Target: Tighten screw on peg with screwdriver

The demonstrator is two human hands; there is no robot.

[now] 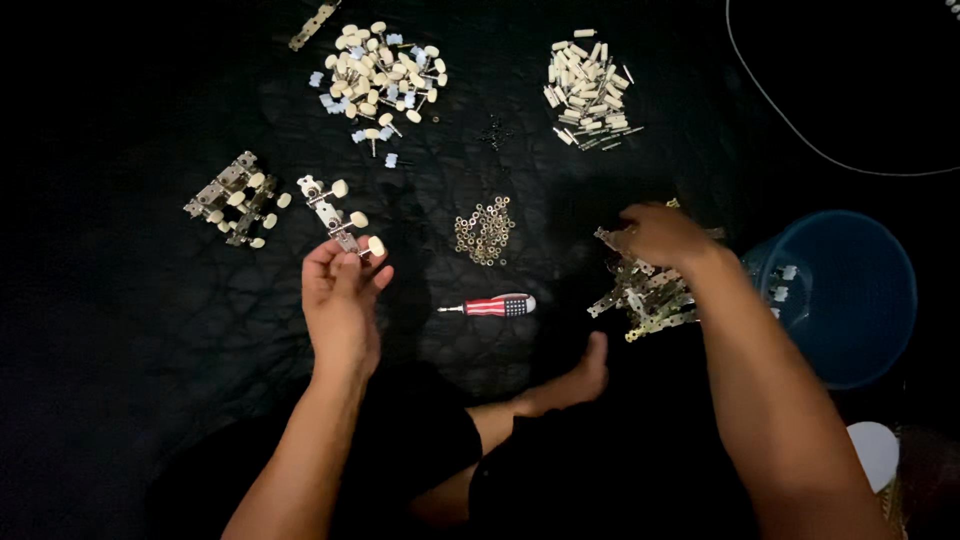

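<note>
Closest to me, left of the striped screwdriver (497,305), my left hand (340,300) pinches a tuner strip (338,215) with cream knobs. Right of the screwdriver, my right hand (662,235) curls onto the metal plate pile (645,295); its grip is hidden. Beyond lie washers (485,230).

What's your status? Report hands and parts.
Left hand holds metal tuner strip with cream knobs. Right hand in pile of metal plates. Striped screwdriver idle between.
</note>
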